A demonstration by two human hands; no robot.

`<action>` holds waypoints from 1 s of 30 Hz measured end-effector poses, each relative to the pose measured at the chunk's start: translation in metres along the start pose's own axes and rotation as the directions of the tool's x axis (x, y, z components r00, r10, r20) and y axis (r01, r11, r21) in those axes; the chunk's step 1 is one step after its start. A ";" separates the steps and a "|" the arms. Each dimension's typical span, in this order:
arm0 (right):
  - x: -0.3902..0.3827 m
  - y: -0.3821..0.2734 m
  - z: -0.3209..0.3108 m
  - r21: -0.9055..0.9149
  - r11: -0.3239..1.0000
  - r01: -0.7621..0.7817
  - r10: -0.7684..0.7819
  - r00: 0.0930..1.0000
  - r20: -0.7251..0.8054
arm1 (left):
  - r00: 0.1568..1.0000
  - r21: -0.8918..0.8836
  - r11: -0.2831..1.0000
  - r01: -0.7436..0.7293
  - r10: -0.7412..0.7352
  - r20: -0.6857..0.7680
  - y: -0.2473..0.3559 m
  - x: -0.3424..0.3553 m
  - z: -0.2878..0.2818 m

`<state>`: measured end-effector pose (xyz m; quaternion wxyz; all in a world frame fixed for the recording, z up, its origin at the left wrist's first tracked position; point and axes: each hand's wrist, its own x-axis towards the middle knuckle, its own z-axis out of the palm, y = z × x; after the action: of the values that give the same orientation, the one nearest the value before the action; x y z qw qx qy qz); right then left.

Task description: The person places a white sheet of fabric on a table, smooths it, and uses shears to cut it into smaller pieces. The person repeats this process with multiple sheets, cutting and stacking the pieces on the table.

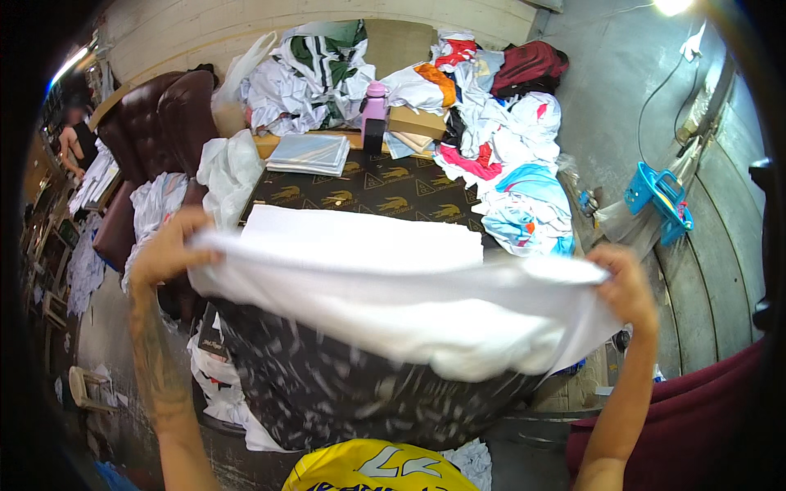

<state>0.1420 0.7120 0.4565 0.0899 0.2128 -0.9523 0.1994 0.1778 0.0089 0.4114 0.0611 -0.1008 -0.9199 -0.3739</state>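
A garment of white cloth with a black, white-flecked part hangs stretched between my two hands, its lower part blurred by motion. My left hand is closed on its upper left corner. At the opposite corner, my right hand grips the white edge. Just beyond the held cloth, a flat white piece of fabric lies on the dark patterned tabletop. The held cloth hides the near part of the table.
Folded pale cloths in a stack, a pink bottle and a cardboard box stand at the back. Garment heaps cover the right side. A brown leather chair is left; a blue basket hangs right. Another person is far left.
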 end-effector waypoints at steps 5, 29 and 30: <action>-0.073 0.014 0.117 0.265 0.907 -0.328 0.238 0.917 0.320 | 0.892 0.049 0.923 0.383 -0.383 0.240 -0.073 -0.120 0.061; 0.235 0.191 0.353 -0.019 0.827 -0.561 0.523 0.783 -0.337 | 0.915 0.660 0.646 0.383 -0.165 -0.368 -0.364 0.223 0.141; 0.232 0.195 0.363 -0.053 0.822 -0.567 0.522 0.788 -0.327 | 0.930 0.679 0.639 0.361 -0.191 -0.315 -0.364 0.227 0.146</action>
<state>-0.1827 0.6361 0.1208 0.1865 -0.1112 -0.9603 0.1753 -0.1325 -0.1123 0.1036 0.1366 0.1151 -0.9839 0.0081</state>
